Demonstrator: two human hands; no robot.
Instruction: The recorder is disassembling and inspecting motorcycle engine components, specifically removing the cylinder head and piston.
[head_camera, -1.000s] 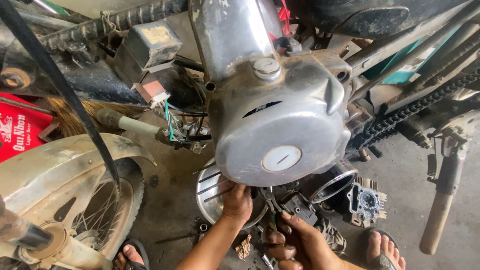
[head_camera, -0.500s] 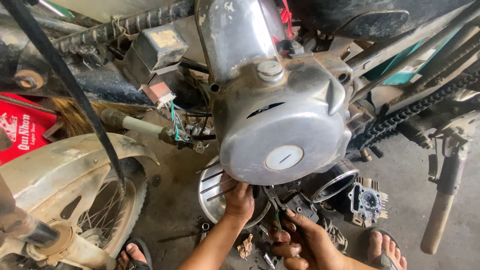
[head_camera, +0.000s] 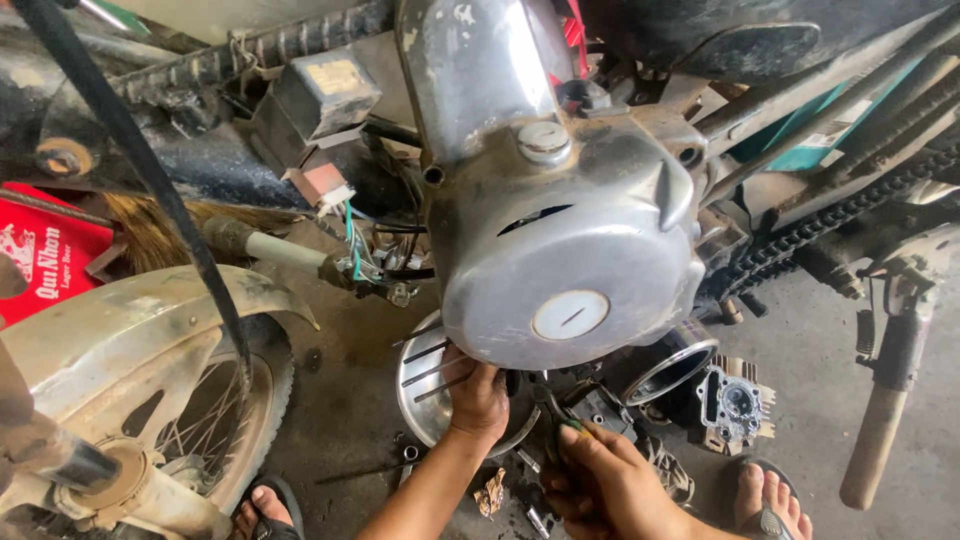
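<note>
Shifted since the half-second-earlier frame: both hands sit slightly higher and closer under the engine; nothing else relocated. Left hand (head_camera: 478, 398): pressed up beneath the silver engine cover (head_camera: 565, 260), fingers curled against its lower edge, grip contents not discernible. Right hand (head_camera: 600, 485): clenched around dark pliers (head_camera: 548, 415) (handles only partly visible), long axis pointing up toward the cover's underside, which lies directly above. Left hand is nearer. Metal bowl (head_camera: 420, 400) holding long bolts sits on the floor just beside the left wrist.
</note>
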